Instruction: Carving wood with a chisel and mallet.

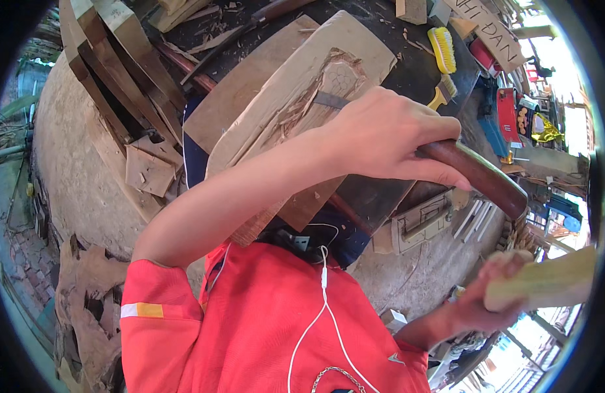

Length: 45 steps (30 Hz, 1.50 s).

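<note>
My left hand (397, 134) is closed around the dark wooden handle of a chisel (483, 177), reaching across from the lower left. The flat steel blade lies over the carved recess (338, 75) in a thick pale wooden board (263, 128), among loose shavings. My right hand (476, 295), at the lower right, grips a pale wooden mallet or block (551, 278), raised off to the side of the board. The far part of this piece runs out toward the picture's rim.
Thinner boards (224, 111) lie under the workpiece on a dark bench. Curved timber pieces (112, 72) stand at upper left. A yellow brush (442, 49), a paintbrush (440, 95) and red containers (509, 114) sit at right. Rough driftwood (86, 308) is at lower left.
</note>
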Each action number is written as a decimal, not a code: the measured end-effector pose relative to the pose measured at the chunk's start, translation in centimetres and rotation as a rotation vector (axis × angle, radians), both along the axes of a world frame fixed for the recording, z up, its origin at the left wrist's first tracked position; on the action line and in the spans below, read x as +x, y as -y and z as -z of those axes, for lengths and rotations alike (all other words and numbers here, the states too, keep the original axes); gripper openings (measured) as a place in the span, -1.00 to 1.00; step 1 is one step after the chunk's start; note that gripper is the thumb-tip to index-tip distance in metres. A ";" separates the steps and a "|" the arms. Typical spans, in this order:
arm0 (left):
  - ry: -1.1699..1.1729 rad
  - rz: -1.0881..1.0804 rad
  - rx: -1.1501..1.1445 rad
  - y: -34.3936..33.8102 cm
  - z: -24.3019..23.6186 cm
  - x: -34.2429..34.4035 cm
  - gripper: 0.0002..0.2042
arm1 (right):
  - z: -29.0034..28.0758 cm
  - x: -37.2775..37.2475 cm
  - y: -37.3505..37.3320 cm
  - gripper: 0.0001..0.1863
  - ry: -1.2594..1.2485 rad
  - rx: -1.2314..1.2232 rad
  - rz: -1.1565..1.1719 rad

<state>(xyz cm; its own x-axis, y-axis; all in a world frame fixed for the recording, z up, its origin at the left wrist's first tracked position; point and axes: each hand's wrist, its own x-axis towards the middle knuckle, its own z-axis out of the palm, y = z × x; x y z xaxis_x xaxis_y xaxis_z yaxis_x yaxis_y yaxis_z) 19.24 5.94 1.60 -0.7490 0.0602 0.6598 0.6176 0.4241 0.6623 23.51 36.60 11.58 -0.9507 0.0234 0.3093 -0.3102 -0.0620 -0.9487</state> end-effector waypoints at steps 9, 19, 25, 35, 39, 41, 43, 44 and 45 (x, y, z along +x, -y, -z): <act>0.179 0.012 -0.287 -1.3 1.6 -0.6 -0.46 | 6.3 0.8 0.4 -0.05 0.343 -0.642 -0.037; 0.229 -0.029 -0.361 -1.0 2.0 -0.9 -0.47 | 5.5 -0.4 2.2 -0.17 0.233 -0.078 0.082; 0.118 0.068 -0.165 -0.6 0.3 0.4 -0.50 | 5.3 0.0 2.5 -0.31 0.263 -0.076 0.056; 0.136 0.073 -0.031 -0.5 -0.7 1.2 -0.50 | 0.5 -0.4 2.5 -0.22 0.081 0.130 -0.104; 0.155 0.035 0.047 -0.2 -0.7 1.5 -0.49 | -2.4 -0.9 2.4 -0.16 -0.082 -0.006 -0.106; 0.153 0.033 0.074 -0.2 -0.7 1.5 -0.49 | -2.0 -0.3 2.1 -0.17 -0.041 0.062 -0.072; 0.149 0.001 0.092 -0.3 -0.6 1.4 -0.49 | -0.8 0.2 1.4 -0.19 0.042 0.185 -0.014; 0.147 -0.002 0.090 -0.3 -0.5 1.3 -0.49 | -0.2 0.4 1.1 -0.20 0.082 0.244 0.013; 0.162 0.005 0.040 -0.4 -0.3 1.2 -0.48 | 0.4 0.4 0.8 -0.21 0.124 0.304 0.040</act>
